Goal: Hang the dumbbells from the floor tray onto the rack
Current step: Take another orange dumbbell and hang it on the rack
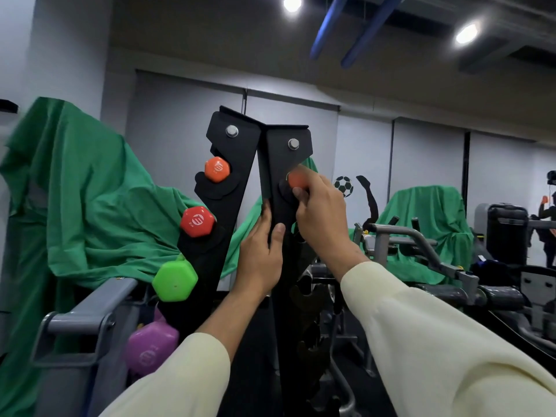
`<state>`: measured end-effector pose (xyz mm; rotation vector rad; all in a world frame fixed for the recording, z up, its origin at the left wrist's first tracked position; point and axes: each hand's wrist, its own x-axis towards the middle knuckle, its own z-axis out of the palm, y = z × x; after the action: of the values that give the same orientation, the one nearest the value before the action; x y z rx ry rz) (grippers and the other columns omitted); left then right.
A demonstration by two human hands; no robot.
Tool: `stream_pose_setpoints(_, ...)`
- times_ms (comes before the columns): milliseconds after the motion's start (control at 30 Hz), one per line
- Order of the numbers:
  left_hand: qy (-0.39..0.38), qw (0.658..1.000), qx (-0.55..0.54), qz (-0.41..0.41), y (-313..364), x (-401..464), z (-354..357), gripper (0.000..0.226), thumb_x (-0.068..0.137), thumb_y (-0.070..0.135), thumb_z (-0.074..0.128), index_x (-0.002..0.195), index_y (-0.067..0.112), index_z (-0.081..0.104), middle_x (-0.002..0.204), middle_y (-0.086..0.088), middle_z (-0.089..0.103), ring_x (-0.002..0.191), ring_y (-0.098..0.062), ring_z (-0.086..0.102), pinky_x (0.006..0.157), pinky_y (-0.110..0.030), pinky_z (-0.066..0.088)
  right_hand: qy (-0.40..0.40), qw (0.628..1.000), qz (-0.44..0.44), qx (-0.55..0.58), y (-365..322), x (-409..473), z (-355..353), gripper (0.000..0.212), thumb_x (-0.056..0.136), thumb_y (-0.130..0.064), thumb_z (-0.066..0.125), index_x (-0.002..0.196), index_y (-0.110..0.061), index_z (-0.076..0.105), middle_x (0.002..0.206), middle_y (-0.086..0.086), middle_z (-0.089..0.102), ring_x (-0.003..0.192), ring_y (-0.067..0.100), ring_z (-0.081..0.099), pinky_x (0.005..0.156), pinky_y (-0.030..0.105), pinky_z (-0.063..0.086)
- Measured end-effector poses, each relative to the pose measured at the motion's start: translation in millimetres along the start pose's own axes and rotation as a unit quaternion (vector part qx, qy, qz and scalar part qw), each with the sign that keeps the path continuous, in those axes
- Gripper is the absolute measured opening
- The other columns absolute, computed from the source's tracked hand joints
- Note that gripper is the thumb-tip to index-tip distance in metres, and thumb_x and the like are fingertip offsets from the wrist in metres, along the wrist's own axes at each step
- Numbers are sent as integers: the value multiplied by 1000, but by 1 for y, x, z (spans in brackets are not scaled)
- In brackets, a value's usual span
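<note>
From my head view, my right hand (316, 203) grasps a blurred orange dumbbell (298, 180) at the rack's (282, 164) top right slot, while my left hand (261, 251) grips the upright's edge. Four dumbbells already hang on the left; lower right slots look unfilled.

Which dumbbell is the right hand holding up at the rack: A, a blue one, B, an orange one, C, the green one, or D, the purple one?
B: the right hand grips an orange dumbbell at the top slot of the rack's right upright, while the green dumbbell and purple dumbbell already hang on the left upright, untouched.
</note>
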<state>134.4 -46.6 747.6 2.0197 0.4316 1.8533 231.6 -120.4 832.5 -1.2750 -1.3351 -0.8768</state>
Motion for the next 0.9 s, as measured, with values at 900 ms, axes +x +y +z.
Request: stream_pose_setpoints(900, -79, 991, 103, -13, 13, -2, -23, 59, 108, 23, 50, 164, 23, 30, 163, 3, 41, 150, -14, 38, 123, -30, 33, -47, 998, 25, 19, 1, -21, -11, 59, 101, -15, 62, 156, -10, 41, 138, 11, 64, 120, 31, 60, 103, 39, 45)
